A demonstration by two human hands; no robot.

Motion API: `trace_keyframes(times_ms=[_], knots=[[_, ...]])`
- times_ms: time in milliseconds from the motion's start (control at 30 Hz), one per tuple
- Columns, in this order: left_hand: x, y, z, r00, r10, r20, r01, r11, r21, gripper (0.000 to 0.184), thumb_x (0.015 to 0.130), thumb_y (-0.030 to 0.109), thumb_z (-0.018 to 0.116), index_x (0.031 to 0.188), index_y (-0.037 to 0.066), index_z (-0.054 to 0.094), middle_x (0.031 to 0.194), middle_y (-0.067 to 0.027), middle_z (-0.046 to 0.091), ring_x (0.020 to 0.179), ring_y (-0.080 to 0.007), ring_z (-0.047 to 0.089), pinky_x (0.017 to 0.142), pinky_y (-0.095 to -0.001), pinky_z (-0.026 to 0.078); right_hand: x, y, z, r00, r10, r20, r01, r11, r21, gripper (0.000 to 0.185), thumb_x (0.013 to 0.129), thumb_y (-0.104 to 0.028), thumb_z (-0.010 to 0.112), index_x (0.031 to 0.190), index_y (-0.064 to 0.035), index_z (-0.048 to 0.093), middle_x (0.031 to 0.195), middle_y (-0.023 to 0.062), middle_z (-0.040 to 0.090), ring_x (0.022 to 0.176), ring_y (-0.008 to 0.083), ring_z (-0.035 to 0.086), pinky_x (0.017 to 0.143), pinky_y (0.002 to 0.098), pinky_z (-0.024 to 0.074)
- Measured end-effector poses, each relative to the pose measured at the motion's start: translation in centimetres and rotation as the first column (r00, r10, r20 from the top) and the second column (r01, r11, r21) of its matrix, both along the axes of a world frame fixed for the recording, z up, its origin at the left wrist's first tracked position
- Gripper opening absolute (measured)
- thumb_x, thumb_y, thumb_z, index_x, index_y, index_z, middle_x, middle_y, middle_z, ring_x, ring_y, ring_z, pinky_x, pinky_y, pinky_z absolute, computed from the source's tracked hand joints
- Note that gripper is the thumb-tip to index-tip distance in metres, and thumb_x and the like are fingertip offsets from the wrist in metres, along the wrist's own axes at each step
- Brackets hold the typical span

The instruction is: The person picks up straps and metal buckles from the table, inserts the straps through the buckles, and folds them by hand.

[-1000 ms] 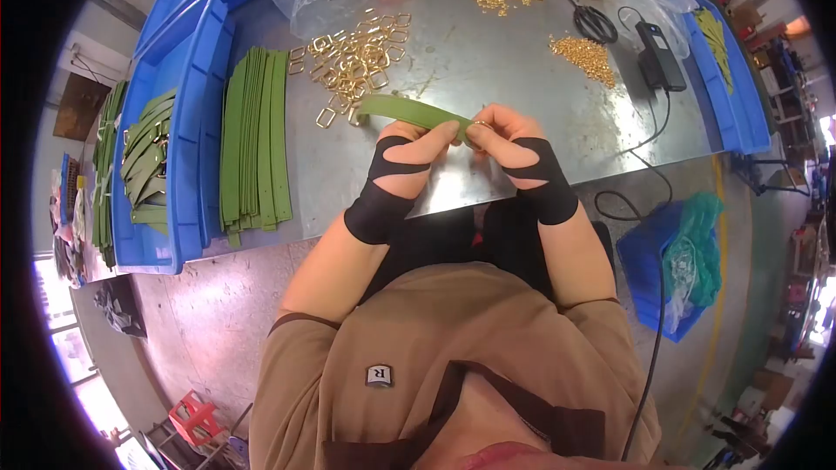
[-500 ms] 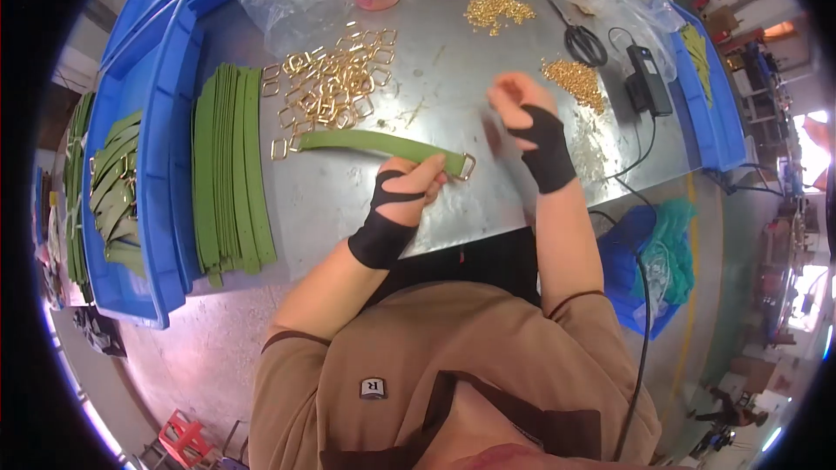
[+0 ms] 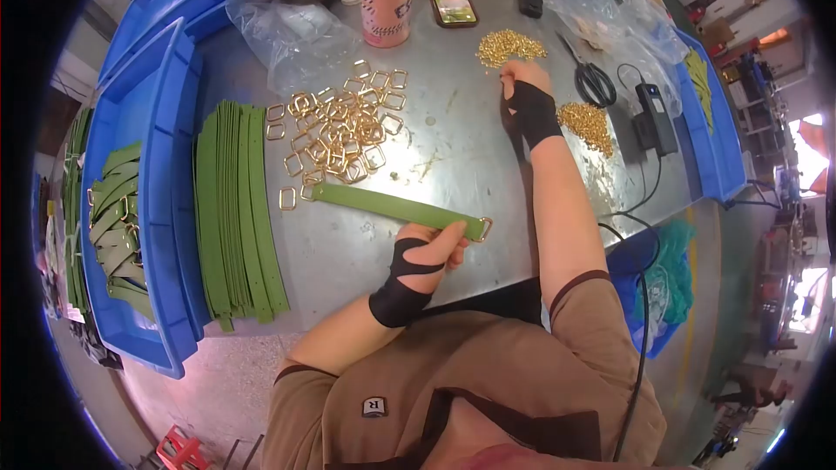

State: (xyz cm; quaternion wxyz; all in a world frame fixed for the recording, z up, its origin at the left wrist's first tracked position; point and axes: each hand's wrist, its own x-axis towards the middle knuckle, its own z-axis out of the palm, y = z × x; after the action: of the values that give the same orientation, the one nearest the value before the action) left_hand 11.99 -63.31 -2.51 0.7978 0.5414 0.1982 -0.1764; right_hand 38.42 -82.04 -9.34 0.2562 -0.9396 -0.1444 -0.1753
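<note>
My left hand [image 3: 433,254], in a black wrist support, pinches a green strap [image 3: 383,204] near its right end. A gold rectangular ring [image 3: 486,229] sits at that end, and the strap's far end lies by the loose rings. My right hand [image 3: 529,94], also in a black support, is at the near edge of a pile of tiny gold metal pieces [image 3: 510,46]. Its fingers are curled together; whatever they hold is hidden. A second pile of small gold pieces [image 3: 585,127] lies just right of that wrist. Many gold rectangular rings [image 3: 335,135] are heaped left of centre.
Green straps [image 3: 228,209] lie stacked at the left beside a blue bin [image 3: 165,209] of ringed straps. A pink bottle [image 3: 386,4], a phone [image 3: 453,2] and black scissors [image 3: 595,83] stand or lie at the back. A cabled black box [image 3: 651,117] is at the right.
My right hand has moved away from me to the far gold pile. My left hand keeps its hold on the strap. The camera view has shifted, so the table sits lower.
</note>
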Motion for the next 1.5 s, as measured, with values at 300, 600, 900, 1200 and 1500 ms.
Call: trace_keyframes(times_ms=[300, 600, 900, 1200, 1500], knots=[[0.0, 0.0, 0.0, 0.999, -0.025, -0.033, 0.025, 1.0, 0.005, 0.026, 0.094, 0.022, 0.064, 0.084, -0.002, 0.067, 0.063, -0.0037, 0.06, 0.054, -0.011, 0.053, 0.052, -0.0254, 0.042, -0.2, 0.1, 1.1, 0.999, -0.002, -0.033, -0.001, 0.995, -0.097, 0.006, 0.086, -0.011, 0.058, 0.088, -0.0074, 0.062, 0.085, 0.0174, 0.061, 0.084, 0.04, 0.061, 0.073, 0.0477, 0.0481], [0.0, -0.2, -0.2, 1.0, -0.01, -0.018, 0.011, 1.0, 0.021, 0.025, 0.094, 0.021, 0.063, 0.085, -0.002, 0.067, 0.064, -0.0043, 0.06, 0.055, -0.0112, 0.053, 0.052, -0.0256, 0.043, -2.5, -0.4, 3.6, 0.933, 0.154, -0.326, 0.079, 0.794, 0.602, 0.013, 0.087, -0.011, 0.063, 0.098, -0.0032, 0.066, 0.078, 0.0054, 0.063, 0.071, 0.0152, 0.061, 0.065, 0.0301, 0.0491], [0.1, -0.4, 0.0, 1.0, 0.02, 0.005, -0.02, 1.0, -0.004, 0.022, 0.094, 0.019, 0.064, 0.086, -0.001, 0.067, 0.065, -0.004, 0.06, 0.055, -0.0112, 0.053, 0.051, -0.0254, 0.042, -13.5, 1.3, 9.0, 0.66, 0.608, -0.441, 0.222, 0.403, 0.888, 0.017, 0.091, -0.009, 0.064, 0.104, 0.003, 0.064, 0.081, 0.0069, 0.065, 0.071, 0.0143, 0.061, 0.068, 0.0265, 0.0477], [0.1, -0.2, -0.7, 0.994, -0.033, 0.106, 0.025, 0.997, 0.073, 0.028, 0.095, 0.024, 0.059, 0.08, 0.002, 0.065, 0.063, -0.0015, 0.057, 0.054, -0.0098, 0.05, 0.05, -0.0249, 0.04, -23.4, 1.0, 8.3, 0.648, 0.601, -0.468, 0.246, 0.416, 0.875, 0.011, 0.093, 0.002, 0.06, 0.102, 0.0014, 0.065, 0.082, 0.0053, 0.066, 0.075, 0.0122, 0.062, 0.071, 0.0244, 0.0501], [0.1, -0.3, -1.0, 0.987, -0.039, 0.154, 0.023, 0.994, 0.107, 0.03, 0.093, 0.025, 0.061, 0.077, 0.001, 0.066, 0.061, -0.0019, 0.058, 0.054, -0.0104, 0.051, 0.051, -0.0249, 0.04, -25.0, 0.6, 7.9, 0.679, 0.545, -0.492, 0.259, 0.45, 0.855, 0.011, 0.093, 0.001, 0.059, 0.103, 0.0019, 0.063, 0.086, 0.0081, 0.068, 0.078, 0.0141, 0.065, 0.072, 0.0258, 0.0527]])
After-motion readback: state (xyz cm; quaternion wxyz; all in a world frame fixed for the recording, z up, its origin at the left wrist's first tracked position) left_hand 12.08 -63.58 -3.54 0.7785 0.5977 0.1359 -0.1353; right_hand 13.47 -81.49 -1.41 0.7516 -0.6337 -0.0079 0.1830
